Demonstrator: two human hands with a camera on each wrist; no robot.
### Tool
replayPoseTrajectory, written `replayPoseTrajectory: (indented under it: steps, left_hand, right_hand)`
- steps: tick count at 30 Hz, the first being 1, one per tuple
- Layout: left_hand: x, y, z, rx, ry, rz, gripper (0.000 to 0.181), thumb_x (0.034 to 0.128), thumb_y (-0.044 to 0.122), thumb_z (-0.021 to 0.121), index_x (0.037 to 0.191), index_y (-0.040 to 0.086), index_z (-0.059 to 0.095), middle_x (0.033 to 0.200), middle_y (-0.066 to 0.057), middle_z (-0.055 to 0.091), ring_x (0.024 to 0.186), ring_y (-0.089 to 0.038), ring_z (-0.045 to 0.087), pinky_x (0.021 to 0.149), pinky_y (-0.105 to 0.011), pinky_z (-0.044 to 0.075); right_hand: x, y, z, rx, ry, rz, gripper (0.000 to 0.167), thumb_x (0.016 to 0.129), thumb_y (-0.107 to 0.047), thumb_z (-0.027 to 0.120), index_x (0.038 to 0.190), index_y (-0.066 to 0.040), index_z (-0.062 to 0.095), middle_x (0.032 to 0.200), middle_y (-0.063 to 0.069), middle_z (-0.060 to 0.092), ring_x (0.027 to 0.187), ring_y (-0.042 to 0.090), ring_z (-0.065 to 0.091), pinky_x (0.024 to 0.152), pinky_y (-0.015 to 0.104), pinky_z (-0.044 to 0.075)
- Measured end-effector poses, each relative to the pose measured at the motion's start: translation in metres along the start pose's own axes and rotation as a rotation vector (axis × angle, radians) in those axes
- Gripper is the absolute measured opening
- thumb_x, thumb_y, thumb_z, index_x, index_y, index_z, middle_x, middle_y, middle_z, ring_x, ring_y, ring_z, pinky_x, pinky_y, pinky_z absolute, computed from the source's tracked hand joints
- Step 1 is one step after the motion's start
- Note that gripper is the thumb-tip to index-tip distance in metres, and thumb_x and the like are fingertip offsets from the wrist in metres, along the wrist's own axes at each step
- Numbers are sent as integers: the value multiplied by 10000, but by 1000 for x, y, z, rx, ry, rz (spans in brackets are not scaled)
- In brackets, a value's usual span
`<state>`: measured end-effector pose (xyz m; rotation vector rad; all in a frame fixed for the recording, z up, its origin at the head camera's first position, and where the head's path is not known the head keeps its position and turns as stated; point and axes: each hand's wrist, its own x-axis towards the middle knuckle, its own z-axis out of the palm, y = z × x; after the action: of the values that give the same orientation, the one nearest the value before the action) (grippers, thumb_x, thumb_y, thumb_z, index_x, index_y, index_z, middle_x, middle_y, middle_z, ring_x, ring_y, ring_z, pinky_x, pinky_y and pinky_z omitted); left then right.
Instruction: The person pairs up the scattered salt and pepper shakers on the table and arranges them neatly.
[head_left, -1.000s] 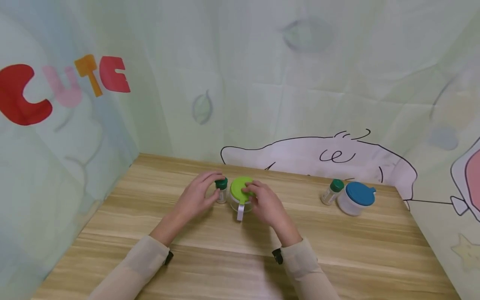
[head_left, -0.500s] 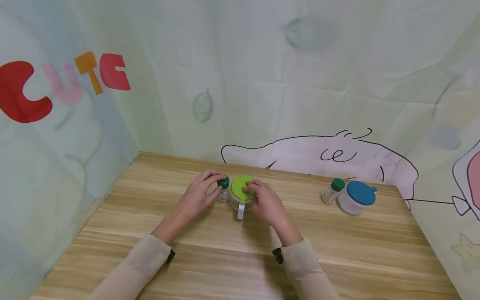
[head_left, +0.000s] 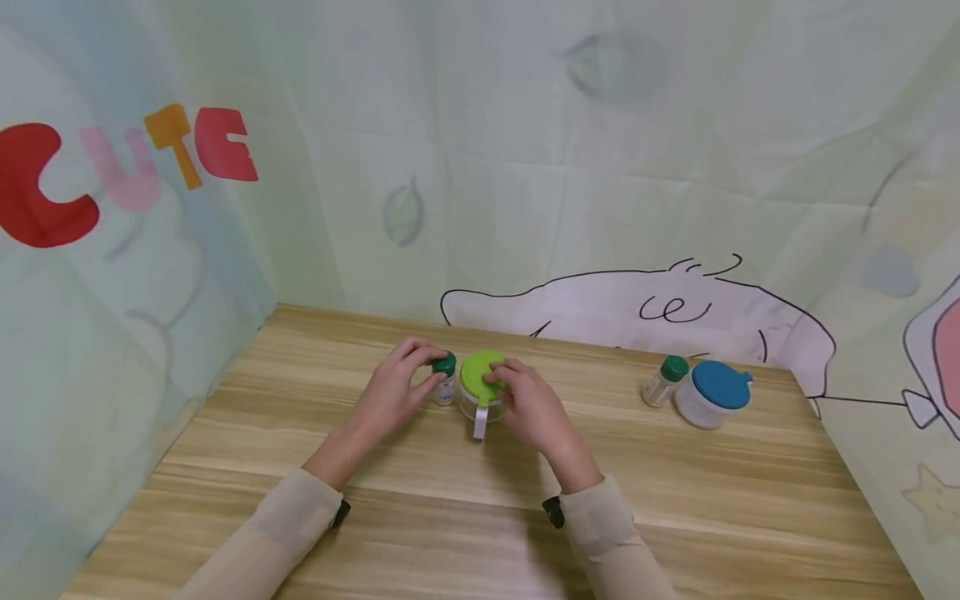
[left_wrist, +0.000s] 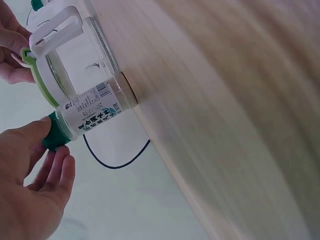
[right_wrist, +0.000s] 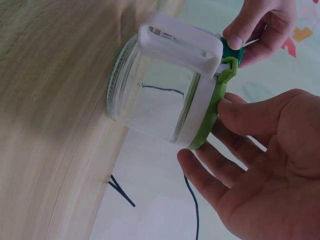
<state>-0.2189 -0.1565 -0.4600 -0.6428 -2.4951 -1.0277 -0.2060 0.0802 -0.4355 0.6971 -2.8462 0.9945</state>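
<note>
My left hand (head_left: pixel 390 379) pinches the dark green cap of a small clear spice bottle (left_wrist: pixel 95 111) with a printed label. The bottle stands upright on the table. Just to its right is a clear glass seasoning jar (right_wrist: pixel 155 100) with a bright green lid (head_left: pixel 482 375) and a white handle (head_left: pixel 481 422) facing me. Thumb and fingers of my right hand (head_left: pixel 531 404) hold the lid at its right side. In the right wrist view, the thumb lies on the lid and a fingertip is at its rim. The jar's base sits on the tabletop.
On the right of the wooden table (head_left: pixel 420 517) stand another green-capped spice bottle (head_left: pixel 664 383) and a frosted jar with a blue lid (head_left: pixel 720 385), close together. A printed cloth (head_left: pixel 360 167) hangs behind the table's back edge and along both sides.
</note>
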Motion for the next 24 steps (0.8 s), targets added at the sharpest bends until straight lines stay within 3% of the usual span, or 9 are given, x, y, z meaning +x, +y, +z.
replayPoseTrajectory:
  steps: [8, 24]
  left_hand:
    - [3, 3, -1, -13, 6, -19, 280, 913, 47, 825, 1179, 12, 743, 1148, -96, 643, 1079, -278, 698, 962, -417, 607]
    - [3, 2, 1, -15, 8, -4, 271, 908, 23, 823, 1166, -6, 746, 1107, -100, 637, 1056, -288, 706, 946, -450, 614]
  right_hand:
    - [0, -3, -2, -11, -8, 19, 312, 984, 98, 611, 1254, -1, 731, 1476, 191, 614, 1423, 407, 530, 1209, 536, 413]
    - [1, -2, 0, -21, -21, 45, 317, 999, 85, 603, 1272, -19, 726, 1497, 172, 602, 1458, 392, 498, 1219, 536, 399]
